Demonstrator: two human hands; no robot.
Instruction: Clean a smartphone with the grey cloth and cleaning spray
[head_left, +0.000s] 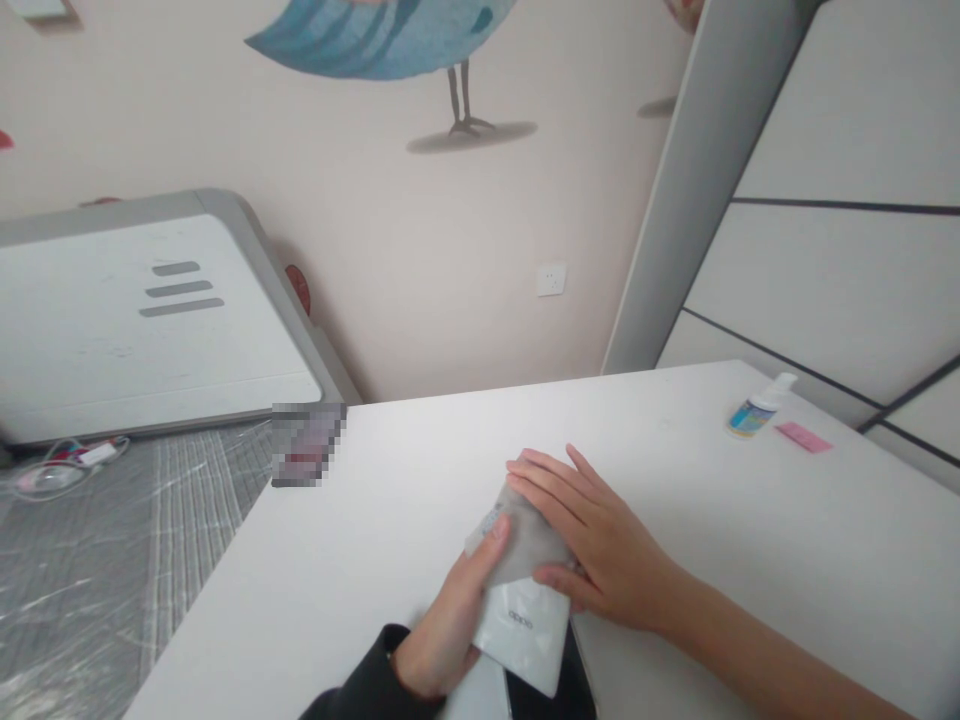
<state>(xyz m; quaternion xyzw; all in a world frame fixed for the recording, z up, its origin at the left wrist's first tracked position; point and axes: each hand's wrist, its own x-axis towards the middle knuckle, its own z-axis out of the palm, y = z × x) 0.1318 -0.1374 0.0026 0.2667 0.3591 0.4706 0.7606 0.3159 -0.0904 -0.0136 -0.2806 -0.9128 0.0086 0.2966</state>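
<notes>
In the head view, my left hand (457, 615) is closed around a flat white glossy packet marked "oppo" (523, 622), its thumb lying across the front. A grey, slightly see-through sleeve or sheet (529, 545) with small print covers the packet's upper part. My right hand (600, 545) rests on the grey piece with long fingers stretched flat over its top and the thumb near the packet's right edge. Under the packet a black flat object (574, 680) lies on the table, beside a pale flat surface (480, 692). Their kinds are partly hidden.
On the white table (390, 510), a small white pump bottle with a blue label (752, 412) lies at the far right by a pink slip (804, 437). A blurred-out item (306, 445) sits at the left edge. A grey-and-white panel (135, 330) stands beyond.
</notes>
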